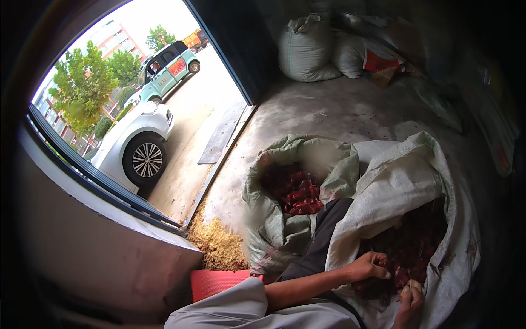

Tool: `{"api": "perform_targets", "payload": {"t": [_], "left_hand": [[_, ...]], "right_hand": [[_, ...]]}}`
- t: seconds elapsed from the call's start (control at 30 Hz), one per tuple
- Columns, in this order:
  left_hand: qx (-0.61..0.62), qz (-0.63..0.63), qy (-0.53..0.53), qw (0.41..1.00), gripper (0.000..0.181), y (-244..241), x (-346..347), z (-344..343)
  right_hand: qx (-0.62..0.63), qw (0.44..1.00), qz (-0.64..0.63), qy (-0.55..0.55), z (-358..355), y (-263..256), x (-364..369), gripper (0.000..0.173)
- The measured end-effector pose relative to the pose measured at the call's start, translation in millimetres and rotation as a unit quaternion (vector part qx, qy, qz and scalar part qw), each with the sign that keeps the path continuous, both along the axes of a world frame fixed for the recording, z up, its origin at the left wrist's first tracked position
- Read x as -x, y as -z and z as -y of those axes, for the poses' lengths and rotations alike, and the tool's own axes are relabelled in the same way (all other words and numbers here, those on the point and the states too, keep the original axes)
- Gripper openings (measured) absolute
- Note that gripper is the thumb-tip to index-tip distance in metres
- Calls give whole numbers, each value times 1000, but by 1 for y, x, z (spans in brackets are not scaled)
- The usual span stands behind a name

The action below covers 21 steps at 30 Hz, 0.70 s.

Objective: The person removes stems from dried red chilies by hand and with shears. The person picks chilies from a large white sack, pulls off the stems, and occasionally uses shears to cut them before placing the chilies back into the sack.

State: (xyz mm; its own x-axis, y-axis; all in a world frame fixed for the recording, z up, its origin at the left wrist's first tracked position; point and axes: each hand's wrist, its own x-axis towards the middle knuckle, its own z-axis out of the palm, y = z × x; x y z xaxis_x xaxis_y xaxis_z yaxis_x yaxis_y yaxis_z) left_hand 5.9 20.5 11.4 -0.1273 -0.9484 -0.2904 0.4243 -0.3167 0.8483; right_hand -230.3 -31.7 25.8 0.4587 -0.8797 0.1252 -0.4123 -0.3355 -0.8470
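An open white woven sack (390,193) stands before me with its rim folded back. Dark red dried chili peppers (419,230) lie inside it in shadow. Over its near side, my left hand (370,265) has its fingers curled around a small dried red chili (383,260). Lower and to the right, my right hand (411,298) pinches a small chili piece with a pale stem between thumb and fingers. Beside this sack, a greenish woven sack (267,222) holds brighter red dried chilies (302,195).
A yellowish heap of seed-like debris (220,240) lies by the door track, behind a red plastic basin or seat edge (218,283). Filled white sacks (306,49) stand at the back wall. Outside the doorway are a white car (139,140) and a mint-green small vehicle (168,72).
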Motion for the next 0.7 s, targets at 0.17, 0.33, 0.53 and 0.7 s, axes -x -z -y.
{"api": "perform_targets", "payload": {"t": [0.17,0.33,0.53,0.7], "left_hand": [[206,237,-17,949,27,21,8,0],[212,267,117,933,38,19,11,10],[256,397,56,880,30,14,12,16],[252,473,61,842,20,3,18,15]], "right_hand": [[-41,997,7,-69,-12,-4,-13,23],[-134,982,129,19,-9,-3,-21,19],[-59,998,-18,7,2,-5,-32,25],[-57,996,-64,-6,-8,5,-29,33]]}}
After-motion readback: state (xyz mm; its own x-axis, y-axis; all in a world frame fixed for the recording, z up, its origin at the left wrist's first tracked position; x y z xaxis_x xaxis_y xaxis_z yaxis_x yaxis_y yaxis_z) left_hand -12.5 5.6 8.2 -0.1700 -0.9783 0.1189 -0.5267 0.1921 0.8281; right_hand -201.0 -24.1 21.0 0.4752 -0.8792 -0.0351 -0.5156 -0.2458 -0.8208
